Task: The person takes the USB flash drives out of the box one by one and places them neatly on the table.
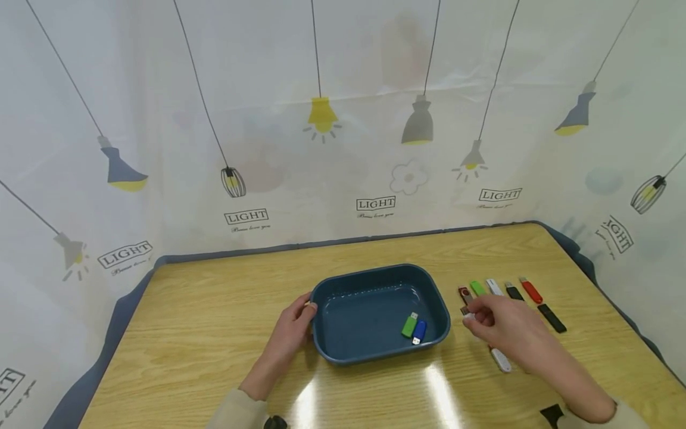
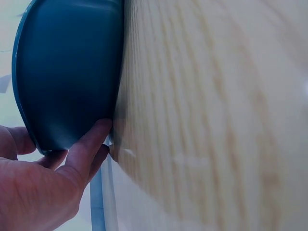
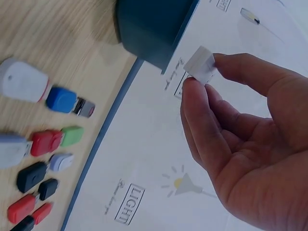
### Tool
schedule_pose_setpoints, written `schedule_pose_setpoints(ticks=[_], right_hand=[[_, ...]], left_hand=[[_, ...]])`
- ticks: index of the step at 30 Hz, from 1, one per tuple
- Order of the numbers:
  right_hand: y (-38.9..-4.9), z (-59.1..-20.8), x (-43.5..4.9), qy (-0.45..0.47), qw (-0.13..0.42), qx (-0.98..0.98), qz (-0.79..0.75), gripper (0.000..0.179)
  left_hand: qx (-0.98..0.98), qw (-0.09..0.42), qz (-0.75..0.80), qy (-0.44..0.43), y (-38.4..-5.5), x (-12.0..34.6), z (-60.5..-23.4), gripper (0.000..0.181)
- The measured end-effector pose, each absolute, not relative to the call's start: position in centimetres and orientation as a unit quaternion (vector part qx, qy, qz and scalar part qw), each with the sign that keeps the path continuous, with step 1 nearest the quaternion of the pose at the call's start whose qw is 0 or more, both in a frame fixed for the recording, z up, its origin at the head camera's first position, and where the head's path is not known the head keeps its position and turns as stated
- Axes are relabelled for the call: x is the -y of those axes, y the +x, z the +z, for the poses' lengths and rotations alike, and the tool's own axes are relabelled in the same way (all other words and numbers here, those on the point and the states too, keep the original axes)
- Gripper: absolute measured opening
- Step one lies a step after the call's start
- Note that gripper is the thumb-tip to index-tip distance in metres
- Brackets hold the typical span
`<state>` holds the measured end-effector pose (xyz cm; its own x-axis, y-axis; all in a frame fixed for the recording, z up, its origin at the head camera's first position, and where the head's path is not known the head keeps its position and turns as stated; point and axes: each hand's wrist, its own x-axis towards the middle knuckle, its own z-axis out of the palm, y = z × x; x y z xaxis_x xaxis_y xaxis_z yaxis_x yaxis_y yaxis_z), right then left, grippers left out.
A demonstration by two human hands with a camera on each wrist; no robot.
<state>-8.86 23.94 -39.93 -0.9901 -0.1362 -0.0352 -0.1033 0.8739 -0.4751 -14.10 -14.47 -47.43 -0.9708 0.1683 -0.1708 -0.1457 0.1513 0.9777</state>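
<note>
A dark blue plastic tray (image 1: 356, 358) sits on the table, and inside it lie a green USB flash drive (image 1: 409, 325) and a blue USB flash drive (image 1: 420, 332). My left hand (image 1: 292, 328) grips the tray's left end, thumb at the rim and fingers along the outside wall (image 2: 72, 77). Right of the tray, my right hand (image 1: 509, 322) pinches a small white USB flash drive (image 3: 199, 65) between thumb and fingertips, above the table. Around and under this hand lie more flash drives, including a red one (image 1: 531, 291) and a black one (image 1: 551, 318); the hand hides some of them.
The wooden table (image 1: 214, 333) ends at a dark-edged wall cloth (image 1: 300, 179) printed with lamps. A white flash drive (image 1: 501, 360) lies in front of the right hand. Light reflects off the table's front part.
</note>
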Motion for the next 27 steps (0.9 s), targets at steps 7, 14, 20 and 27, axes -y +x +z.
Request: schedule_pose_setpoints(ticks=[7,14,20,27], right_hand=[[-8.3,-40.1,-25.8,-0.04,0.042,-0.967,-0.249,0.019],[-8.2,-40.7,-28.0,-0.028,0.069,-0.97,-0.23,0.024],[-8.1,-41.9,-30.6,-0.016,0.091,-0.971,-0.22,0.025],[-7.6,-43.3,-33.4,-0.001,0.124,-0.97,-0.208,0.032]], left_hand=[[-0.745,0.119,0.656,0.012,-14.0,14.5,-47.3,0.049],[-0.752,0.114,0.649,0.016,-13.9,14.4,-47.0,0.051],[-0.747,0.115,0.654,0.008,-13.9,14.4,-47.1,0.049],[-0.746,0.114,0.656,0.006,-13.9,14.5,-47.2,0.049]])
